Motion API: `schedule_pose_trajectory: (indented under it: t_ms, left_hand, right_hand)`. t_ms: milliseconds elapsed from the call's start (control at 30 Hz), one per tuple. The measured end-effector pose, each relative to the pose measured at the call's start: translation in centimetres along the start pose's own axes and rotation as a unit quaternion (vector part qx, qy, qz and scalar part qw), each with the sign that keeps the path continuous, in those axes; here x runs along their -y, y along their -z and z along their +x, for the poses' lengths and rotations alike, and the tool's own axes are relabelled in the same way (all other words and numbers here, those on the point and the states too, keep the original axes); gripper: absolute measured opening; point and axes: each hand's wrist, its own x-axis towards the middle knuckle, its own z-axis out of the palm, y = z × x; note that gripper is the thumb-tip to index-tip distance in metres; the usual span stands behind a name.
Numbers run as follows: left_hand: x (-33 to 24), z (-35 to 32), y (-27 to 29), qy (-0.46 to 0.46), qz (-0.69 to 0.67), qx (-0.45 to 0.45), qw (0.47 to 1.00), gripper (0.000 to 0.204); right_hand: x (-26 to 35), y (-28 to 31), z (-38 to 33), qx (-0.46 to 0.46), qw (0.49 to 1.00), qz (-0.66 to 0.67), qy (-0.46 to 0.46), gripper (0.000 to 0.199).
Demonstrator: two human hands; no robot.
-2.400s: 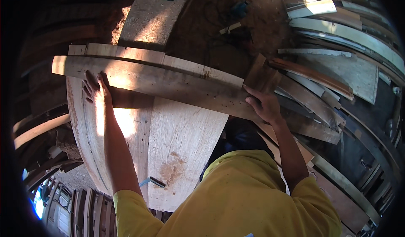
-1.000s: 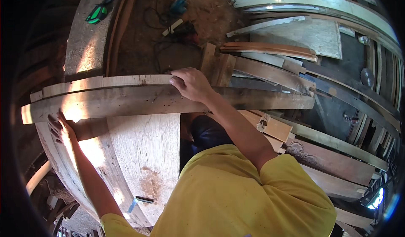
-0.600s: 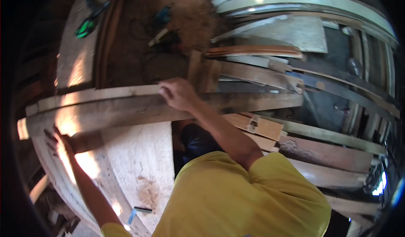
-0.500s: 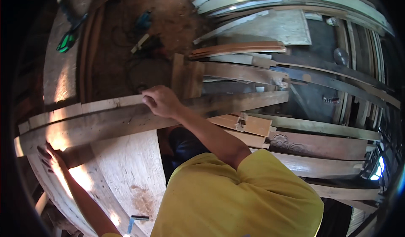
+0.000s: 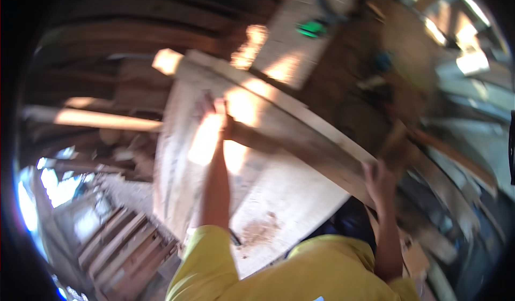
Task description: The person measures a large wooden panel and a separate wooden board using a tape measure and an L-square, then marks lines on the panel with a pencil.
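Note:
A long wooden plank [image 5: 316, 145] slants from the upper left toward the lower right in front of me, across the far end of a pale wooden worktop [image 5: 292, 194]. My right hand [image 5: 380, 182] is closed over the plank's upper edge near its right part. Toward the plank's other end, my left hand [image 5: 212, 116] lies by its near side in a bright sun patch. Its fingers look stretched out, though motion blurs them. Brown sawdust [image 5: 260, 230] is scattered on the worktop, and beside it lies a small dark object [image 5: 235, 238], mostly hidden by my left sleeve.
Beyond the plank, a green and black item [image 5: 312, 29] rests on a wide board [image 5: 292, 46]. Stacked timber [image 5: 120, 247] stands at the lower left. More boards [image 5: 456, 161] crowd the right side. A sunlit strip of wood [image 5: 107, 119] juts in at the left.
The whole view has swung left, so the worktop and plank now appear farther right and more slanted. Both hands stay at the plank; the picture is blurrier.

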Motion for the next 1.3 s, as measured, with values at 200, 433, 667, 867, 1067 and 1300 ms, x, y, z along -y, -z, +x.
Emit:
schedule_pose_trajectory:
  t_ms: [200,433,667,867,1067,1300]
  left_hand:
    - [-1.6,3.1,7.7,0.092,-0.21,0.238,0.944,0.095]
    - [-1.3,1.5,7.4,0.09,-0.229,0.234,0.941,0.096]
    - [-2.0,2.1,5.3,0.076,-0.223,0.245,0.94,0.095]
    - [-1.1,3.6,2.2,0.078,-0.207,0.226,0.949,0.09]
    - [0.3,3.3,1.4,0.058,-0.175,0.168,0.968,0.086]
    - [2.4,3.3,-1.0,0.075,-0.176,0.179,0.965,0.081]
  right_hand:
    - [-0.2,0.8,-1.4,0.015,0.999,0.017,0.036,0.052]
    - [-0.2,1.1,-1.6,0.004,0.999,-0.005,0.043,0.048]
    - [-2.0,3.3,-3.0,0.024,0.998,0.063,0.008,0.039]
    - [-0.2,3.3,-1.4,0.06,0.994,0.089,0.002,0.035]
    - [-2.3,3.2,-1.2,0.054,0.99,0.127,0.039,0.026]
    - [-2.7,2.8,-1.1,0.026,0.989,0.106,0.098,0.017]
